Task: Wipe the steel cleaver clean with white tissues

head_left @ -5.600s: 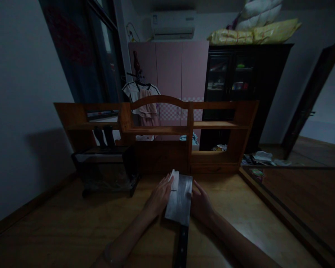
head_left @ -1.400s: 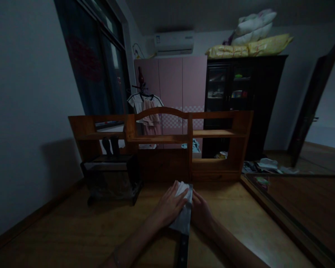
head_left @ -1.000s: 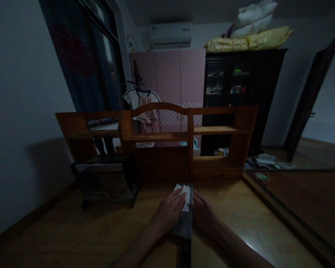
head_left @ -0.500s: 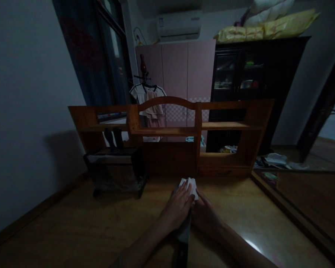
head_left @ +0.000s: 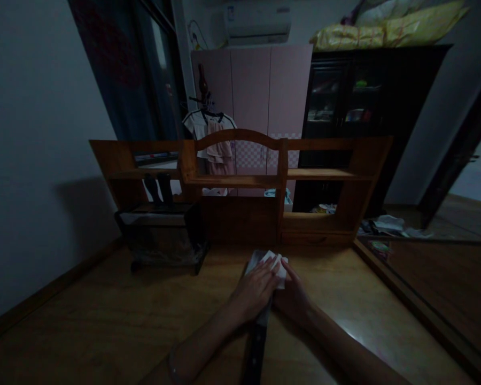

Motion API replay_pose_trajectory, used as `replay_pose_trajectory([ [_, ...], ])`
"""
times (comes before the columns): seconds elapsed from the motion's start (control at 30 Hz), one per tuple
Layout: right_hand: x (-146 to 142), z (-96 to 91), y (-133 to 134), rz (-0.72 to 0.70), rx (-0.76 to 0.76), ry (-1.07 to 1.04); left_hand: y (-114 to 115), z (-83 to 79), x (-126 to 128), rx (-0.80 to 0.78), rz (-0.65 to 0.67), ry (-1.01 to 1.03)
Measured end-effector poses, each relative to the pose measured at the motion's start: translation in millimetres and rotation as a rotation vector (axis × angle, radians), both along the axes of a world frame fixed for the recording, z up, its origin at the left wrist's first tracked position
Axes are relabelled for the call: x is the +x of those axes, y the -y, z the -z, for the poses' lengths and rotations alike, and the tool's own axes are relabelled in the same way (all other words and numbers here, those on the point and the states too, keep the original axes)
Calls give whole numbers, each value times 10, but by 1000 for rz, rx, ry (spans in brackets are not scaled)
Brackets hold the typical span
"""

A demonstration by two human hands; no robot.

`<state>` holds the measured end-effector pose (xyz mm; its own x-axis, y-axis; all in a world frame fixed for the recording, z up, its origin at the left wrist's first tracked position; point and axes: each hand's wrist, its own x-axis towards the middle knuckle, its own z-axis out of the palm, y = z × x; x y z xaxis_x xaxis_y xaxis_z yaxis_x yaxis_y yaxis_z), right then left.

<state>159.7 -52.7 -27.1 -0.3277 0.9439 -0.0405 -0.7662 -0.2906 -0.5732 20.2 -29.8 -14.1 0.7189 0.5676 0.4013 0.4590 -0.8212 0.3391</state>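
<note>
A cleaver lies on the wooden desk [head_left: 104, 321] with its dark handle [head_left: 255, 347] pointing toward me. Most of its blade [head_left: 252, 260] is hidden under my hands. My left hand [head_left: 254, 291] lies over the blade, fingers pressed down on a folded white tissue [head_left: 277, 263] at the blade's far end. My right hand [head_left: 294, 297] rests on the desk against the blade's right side, fingers stretched forward and touching the tissue's edge.
A dark knife block [head_left: 162, 235] with two handles sticking up stands at the left back of the desk. A low wooden shelf unit [head_left: 324, 174] runs along the desk's far edge. Behind it are a pink wardrobe and a dark cabinet. The room is dim.
My left hand has slid the tissue along the blade toward its far end, now covering most of the blade. My right hand stayed beside it. The camera tilted slightly.
</note>
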Motion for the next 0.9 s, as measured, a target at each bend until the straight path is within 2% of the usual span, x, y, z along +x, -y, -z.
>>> replay_pose_trajectory([
  [0.23, 50, -19, -9, 87, -12, 2, -192, 145, -97, 11, -227, 89],
  [0.33, 106, -50, -21, 85, -2, 15, -214, 121, -134, -40, -290, 138],
  [0.4, 146, -75, -32, 89, 12, 7, -171, 63, -134, -37, -267, 160],
  [0.57, 231, -127, -42, 92, 48, -51, 19, -97, -85, 35, 1, 48],
  [0.67, 255, -126, -41, 47, 28, -38, 72, -117, -67, 43, 80, -26],
  [0.77, 270, -82, -60, 44, 10, -29, 30, -58, -70, 41, 40, -39],
  [0.9, 293, -18, -93, 63, -11, -49, -106, 89, -92, 40, -102, 0],
])
